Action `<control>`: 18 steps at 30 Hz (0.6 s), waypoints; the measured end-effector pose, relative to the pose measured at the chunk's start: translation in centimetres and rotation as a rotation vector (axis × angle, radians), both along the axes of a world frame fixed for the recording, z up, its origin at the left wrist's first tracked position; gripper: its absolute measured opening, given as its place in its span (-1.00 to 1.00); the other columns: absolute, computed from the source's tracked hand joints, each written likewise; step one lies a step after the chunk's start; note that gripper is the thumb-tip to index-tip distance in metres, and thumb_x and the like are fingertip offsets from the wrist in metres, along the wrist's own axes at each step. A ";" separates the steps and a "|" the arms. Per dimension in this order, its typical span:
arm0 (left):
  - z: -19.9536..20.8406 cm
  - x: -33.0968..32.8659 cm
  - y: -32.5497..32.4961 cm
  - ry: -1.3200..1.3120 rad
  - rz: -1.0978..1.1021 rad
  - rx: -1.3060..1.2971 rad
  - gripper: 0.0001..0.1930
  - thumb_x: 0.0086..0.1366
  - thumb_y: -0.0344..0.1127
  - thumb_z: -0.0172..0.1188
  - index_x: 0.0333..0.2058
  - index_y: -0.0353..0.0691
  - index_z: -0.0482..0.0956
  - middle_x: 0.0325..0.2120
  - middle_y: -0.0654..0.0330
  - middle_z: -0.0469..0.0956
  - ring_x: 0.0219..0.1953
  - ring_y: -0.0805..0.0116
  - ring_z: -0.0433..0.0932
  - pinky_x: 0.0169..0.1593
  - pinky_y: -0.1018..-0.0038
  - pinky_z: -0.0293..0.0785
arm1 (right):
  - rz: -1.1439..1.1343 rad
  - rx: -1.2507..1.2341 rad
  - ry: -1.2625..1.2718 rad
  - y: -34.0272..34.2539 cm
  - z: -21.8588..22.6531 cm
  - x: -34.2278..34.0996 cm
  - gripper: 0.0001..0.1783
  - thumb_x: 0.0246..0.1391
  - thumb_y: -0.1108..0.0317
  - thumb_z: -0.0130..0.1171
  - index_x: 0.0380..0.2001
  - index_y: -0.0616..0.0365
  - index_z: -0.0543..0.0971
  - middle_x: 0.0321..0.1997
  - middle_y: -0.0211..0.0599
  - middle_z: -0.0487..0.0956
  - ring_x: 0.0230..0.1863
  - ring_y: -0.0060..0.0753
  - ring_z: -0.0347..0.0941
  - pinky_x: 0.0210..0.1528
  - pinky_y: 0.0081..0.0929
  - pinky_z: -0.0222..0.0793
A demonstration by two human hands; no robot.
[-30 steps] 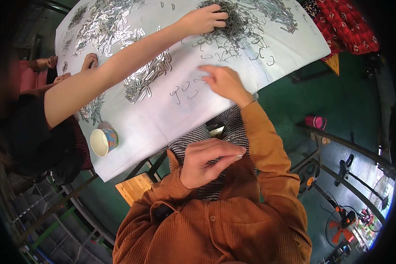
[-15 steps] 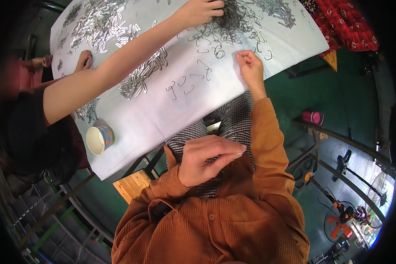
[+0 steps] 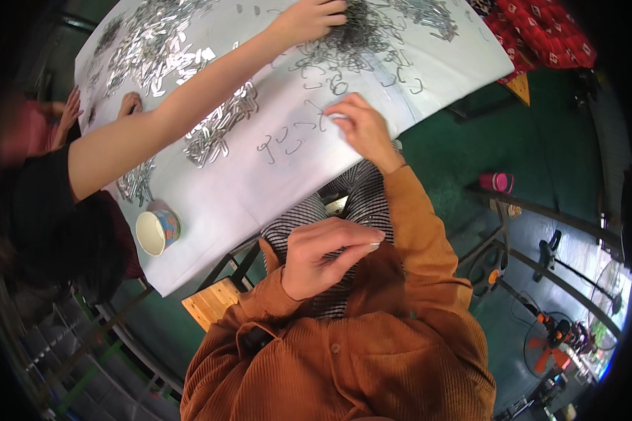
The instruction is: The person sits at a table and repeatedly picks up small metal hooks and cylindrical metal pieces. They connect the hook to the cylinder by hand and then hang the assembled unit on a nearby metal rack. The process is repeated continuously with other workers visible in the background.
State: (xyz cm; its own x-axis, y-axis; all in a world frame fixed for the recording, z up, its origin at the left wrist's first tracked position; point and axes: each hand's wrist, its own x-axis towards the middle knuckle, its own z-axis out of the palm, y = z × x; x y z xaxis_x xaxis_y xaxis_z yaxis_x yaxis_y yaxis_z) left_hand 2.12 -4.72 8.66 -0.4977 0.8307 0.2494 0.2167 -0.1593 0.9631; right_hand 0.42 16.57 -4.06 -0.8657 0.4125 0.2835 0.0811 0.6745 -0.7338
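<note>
My right hand (image 3: 364,128) reaches out over the white sheet covering the table (image 3: 274,182), fingers curled down among a few loose bent wire hooks (image 3: 295,137). Whether it grips one is hidden by the fingers. My left hand (image 3: 326,258) is held close to my chest over the orange corduroy jacket, fingers closed, with nothing visible in it. A dark heap of wire hooks (image 3: 361,35) lies at the far side, and another person's hand (image 3: 312,17) rests on it.
Shiny metal clips (image 3: 214,133) lie in piles across the left of the sheet. A paper cup (image 3: 156,230) stands near the table's corner. The other person's arm (image 3: 161,126) crosses the table. A wooden stool (image 3: 214,302) and an orange fan (image 3: 544,347) stand on the green floor.
My right hand drew back from near the dark heap toward the loose hooks closer to me. My left hand stayed at my chest. The other person's hand stayed on the heap.
</note>
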 end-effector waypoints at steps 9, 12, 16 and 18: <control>-0.4 0.2 0.2 -0.016 0.021 -0.074 -0.87 0.10 -0.60 0.30 -0.33 -0.36 0.64 -0.36 0.10 0.68 -0.31 0.30 0.66 -0.21 0.48 0.56 | 0.269 0.279 -0.350 0.3 1.3 -2.5 -0.95 0.00 0.54 0.13 -0.42 0.24 0.48 -0.27 -0.15 0.49 -0.23 -0.07 0.53 -0.20 -0.23 0.48; -0.6 0.0 0.2 -0.018 0.042 -0.093 -0.87 0.10 -0.60 0.29 -0.32 -0.36 0.64 -0.37 0.10 0.68 -0.32 0.31 0.66 -0.20 0.48 0.55 | 0.236 0.352 -0.294 -0.4 0.4 -1.7 -0.91 -0.01 0.59 0.06 -0.37 0.30 0.45 -0.27 -0.04 0.47 -0.24 -0.01 0.53 -0.22 -0.19 0.50; -1.6 -0.2 0.3 -0.015 0.081 -0.111 -0.86 0.13 -0.59 0.28 -0.30 -0.35 0.64 -0.34 0.10 0.68 -0.30 0.32 0.65 -0.18 0.49 0.54 | 0.173 0.297 -0.286 -1.1 1.5 -0.1 -0.88 0.00 0.63 0.00 -0.34 0.32 0.38 -0.26 0.01 0.44 -0.30 0.05 0.53 -0.26 -0.15 0.51; -2.0 -0.3 0.5 -0.026 0.098 -0.136 -0.86 0.14 -0.58 0.27 -0.29 -0.35 0.64 -0.33 0.09 0.68 -0.28 0.32 0.65 -0.16 0.50 0.53 | 0.155 0.245 -0.273 -1.0 1.4 0.4 -0.88 0.01 0.62 -0.01 -0.33 0.31 0.36 -0.26 0.02 0.43 -0.32 0.08 0.52 -0.26 -0.13 0.51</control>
